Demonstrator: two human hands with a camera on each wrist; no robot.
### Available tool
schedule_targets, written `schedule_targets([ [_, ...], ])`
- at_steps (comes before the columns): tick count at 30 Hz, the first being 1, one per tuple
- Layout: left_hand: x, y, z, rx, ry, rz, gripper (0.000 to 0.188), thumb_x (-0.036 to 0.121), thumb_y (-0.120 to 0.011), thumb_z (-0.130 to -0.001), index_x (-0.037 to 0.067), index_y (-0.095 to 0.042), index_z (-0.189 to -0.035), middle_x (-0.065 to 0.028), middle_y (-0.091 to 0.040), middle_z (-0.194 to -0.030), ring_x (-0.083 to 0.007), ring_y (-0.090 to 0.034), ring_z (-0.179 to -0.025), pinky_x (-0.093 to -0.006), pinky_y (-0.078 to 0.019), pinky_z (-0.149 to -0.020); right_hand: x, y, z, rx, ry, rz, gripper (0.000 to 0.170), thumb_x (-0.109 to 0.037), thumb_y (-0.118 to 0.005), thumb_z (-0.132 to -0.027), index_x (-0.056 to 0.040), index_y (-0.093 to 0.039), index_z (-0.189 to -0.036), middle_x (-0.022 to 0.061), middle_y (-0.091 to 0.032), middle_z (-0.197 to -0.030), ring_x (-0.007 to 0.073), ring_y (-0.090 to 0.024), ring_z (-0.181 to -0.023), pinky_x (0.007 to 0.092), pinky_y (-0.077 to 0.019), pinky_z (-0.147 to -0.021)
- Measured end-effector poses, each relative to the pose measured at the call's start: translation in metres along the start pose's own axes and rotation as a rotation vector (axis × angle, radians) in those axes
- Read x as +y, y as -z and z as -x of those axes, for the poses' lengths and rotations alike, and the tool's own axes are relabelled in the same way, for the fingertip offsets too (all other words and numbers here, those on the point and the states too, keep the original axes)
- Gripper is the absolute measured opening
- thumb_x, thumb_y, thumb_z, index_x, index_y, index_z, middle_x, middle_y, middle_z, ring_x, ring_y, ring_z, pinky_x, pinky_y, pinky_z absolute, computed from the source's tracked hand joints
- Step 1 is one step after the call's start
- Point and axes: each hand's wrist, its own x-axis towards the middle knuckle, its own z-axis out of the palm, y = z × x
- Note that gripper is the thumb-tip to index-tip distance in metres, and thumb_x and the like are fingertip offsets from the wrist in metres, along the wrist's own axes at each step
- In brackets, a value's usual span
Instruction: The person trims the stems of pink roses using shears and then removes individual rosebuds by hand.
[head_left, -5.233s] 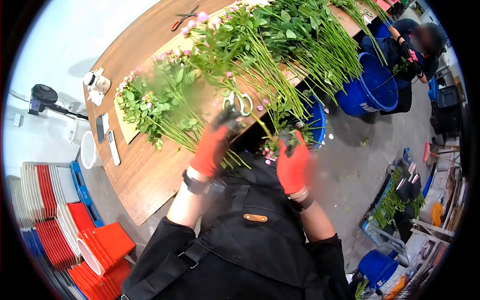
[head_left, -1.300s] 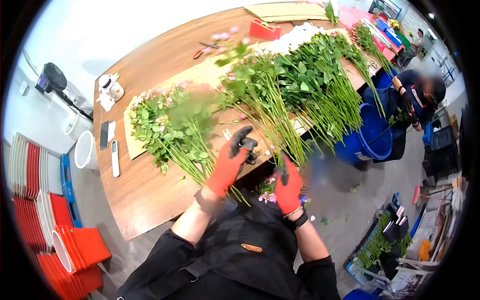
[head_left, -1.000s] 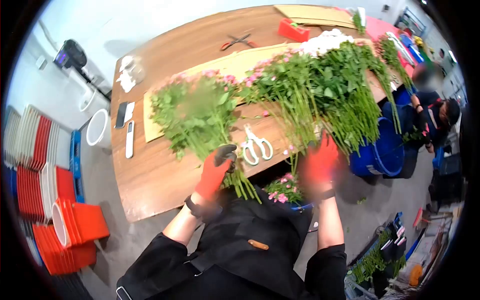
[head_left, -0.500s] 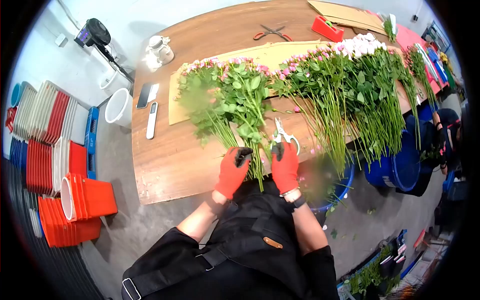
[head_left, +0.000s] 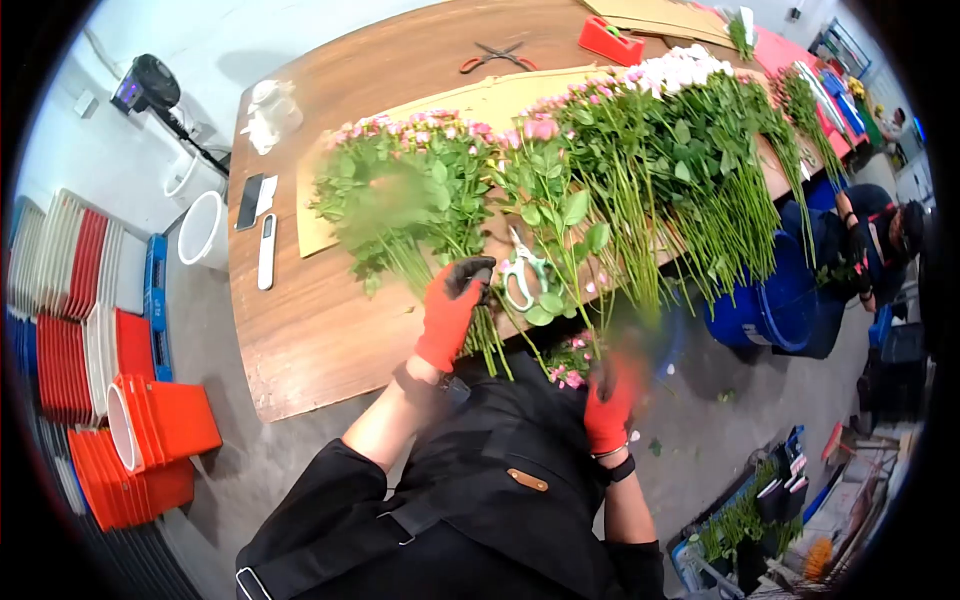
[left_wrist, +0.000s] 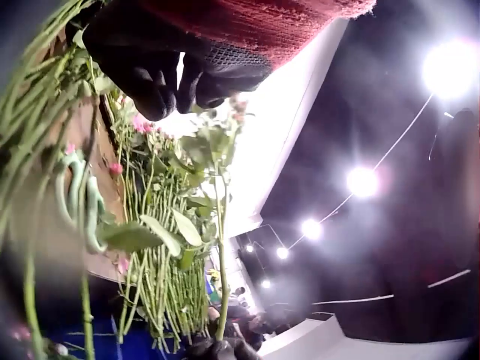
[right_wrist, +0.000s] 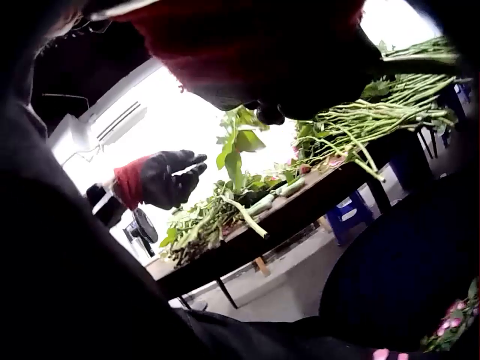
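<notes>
In the head view the left hand (head_left: 450,312), in a red glove with dark fingers, is over the cut ends of a leafy bunch of pink roses (head_left: 450,205). The right wrist view shows that left hand (right_wrist: 166,180) with its fingers spread loosely and nothing in them. My right hand (head_left: 612,395), partly blurred, holds a single rose stem low down; its leaves (head_left: 572,208) rise over the table's edge. The left wrist view shows the right fingertips (left_wrist: 221,349) pinching this stem (left_wrist: 224,289). Pale green-handled scissors (head_left: 522,280) lie between the bunches.
More roses (head_left: 700,170) lie to the right, stems overhanging the table (head_left: 330,350). Red-handled scissors (head_left: 497,58), a red tape dispenser (head_left: 610,40), a phone (head_left: 249,202) and a white device (head_left: 267,252) lie behind or left. Blue tubs (head_left: 760,310) and another person (head_left: 868,240) are right.
My right hand has moved right and down, away from the left hand, and a single rose stem now shows in it. The left hand stays by the bunch's stem ends. The head view has shifted.
</notes>
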Motion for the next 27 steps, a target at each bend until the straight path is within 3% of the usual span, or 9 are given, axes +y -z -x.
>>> schedule_targets([
  [2, 0.008, -0.015, -0.004, -0.084, 0.026, 0.091, 0.031, 0.010, -0.063, -0.094, 0.001, -0.061, -0.124, -0.0044, -0.067, -0.109, -0.0098, -0.060, -0.095, -0.0249, -0.0486, -0.081, 0.007, 0.014, 0.017, -0.071, -0.099, 0.002, 0.022, -0.004, -0.068, -0.083, -0.0007, -0.062, -0.104, 0.0177, -0.064, -0.090, 0.0383, -0.062, -0.083, 0.0379, -0.0504, -0.073],
  [6, 0.024, -0.044, 0.004, -0.271, 0.043, 0.197, 0.043, 0.011, -0.061, -0.095, -0.002, -0.051, -0.135, -0.0092, -0.065, -0.114, -0.0176, -0.064, -0.098, -0.0300, -0.0507, -0.087, 0.015, 0.031, 0.047, -0.041, 0.053, 0.144, 0.043, -0.002, -0.071, -0.076, -0.0050, -0.061, -0.118, 0.0159, -0.065, -0.100, 0.0369, -0.063, -0.088, 0.0426, -0.0496, -0.077],
  [10, 0.039, -0.060, 0.013, -0.184, 0.127, 0.056, 0.035, 0.008, -0.064, -0.092, 0.001, -0.059, -0.125, -0.0125, -0.065, -0.110, -0.0244, -0.063, -0.100, -0.0348, -0.0501, -0.089, 0.009, 0.040, 0.051, -0.129, 0.109, 0.109, 0.053, 0.001, -0.073, -0.069, -0.0047, -0.060, -0.121, 0.0164, -0.066, -0.102, 0.0339, -0.065, -0.089, 0.0393, -0.0520, -0.077],
  [12, 0.033, -0.057, 0.016, -0.270, -0.084, -0.195, 0.033, 0.007, -0.065, -0.090, 0.002, -0.060, -0.122, -0.0128, -0.065, -0.109, -0.0251, -0.062, -0.103, -0.0368, -0.0500, -0.090, -0.002, 0.037, 0.047, -0.108, -0.072, -0.202, 0.063, 0.003, -0.071, -0.069, -0.0043, -0.055, -0.130, 0.0145, -0.066, -0.110, 0.0279, -0.065, -0.096, 0.0370, -0.0518, -0.082],
  [15, 0.009, -0.055, 0.023, -0.401, 0.107, 0.095, 0.034, 0.007, -0.067, -0.088, 0.005, -0.060, -0.122, -0.0099, -0.067, -0.107, -0.0232, -0.061, -0.107, -0.0391, -0.0505, -0.088, -0.050, 0.041, 0.002, -0.084, -0.424, -0.857, 0.074, 0.003, -0.066, -0.074, -0.0034, -0.044, -0.144, 0.0102, -0.064, -0.120, 0.0185, -0.061, -0.108, 0.0323, -0.0499, -0.089],
  [18, 0.047, -0.079, 0.040, -0.447, 0.366, 0.298, 0.033, 0.009, -0.065, -0.090, 0.006, -0.057, -0.121, -0.0053, -0.066, -0.105, -0.0179, -0.062, -0.100, -0.0364, -0.0525, -0.082, -0.063, 0.032, -0.028, 0.042, -0.348, -0.884, 0.058, 0.004, -0.058, -0.079, -0.0013, -0.049, -0.136, 0.0084, -0.063, -0.115, 0.0180, -0.060, -0.106, 0.0303, -0.0490, -0.089],
  [21, 0.042, -0.085, 0.046, -0.377, 0.291, 0.383, 0.025, 0.010, -0.064, -0.091, 0.006, -0.056, -0.114, -0.0038, -0.064, -0.099, -0.0166, -0.062, -0.090, -0.0339, -0.0524, -0.077, -0.047, 0.025, -0.035, -0.098, -0.502, -1.015, 0.043, 0.004, -0.052, -0.083, 0.0001, -0.053, -0.125, 0.0081, -0.062, -0.111, 0.0165, -0.059, -0.104, 0.0285, -0.0470, -0.091],
  [24, 0.023, -0.075, 0.040, -0.178, 0.193, 0.349, 0.017, 0.009, -0.062, -0.092, 0.005, -0.054, -0.106, -0.0032, -0.061, -0.092, -0.0158, -0.060, -0.083, -0.0314, -0.0504, -0.073, -0.033, 0.035, -0.016, -0.241, -0.314, -0.672, 0.032, 0.005, -0.049, -0.083, 0.0006, -0.055, -0.115, 0.0074, -0.062, -0.107, 0.0155, -0.059, -0.102, 0.0277, -0.0458, -0.092],
  [27, 0.029, -0.070, 0.029, -0.087, 0.081, 0.283, 0.020, 0.007, -0.062, -0.092, 0.004, -0.055, -0.111, -0.0047, -0.065, -0.099, -0.0152, -0.062, -0.088, -0.0297, -0.0493, -0.079, 0.023, 0.043, 0.026, -0.369, -0.488, -0.563, 0.046, 0.006, -0.054, -0.081, 0.0003, -0.054, -0.127, 0.0106, -0.063, -0.115, 0.0196, -0.060, -0.109, 0.0306, -0.0456, -0.096],
])
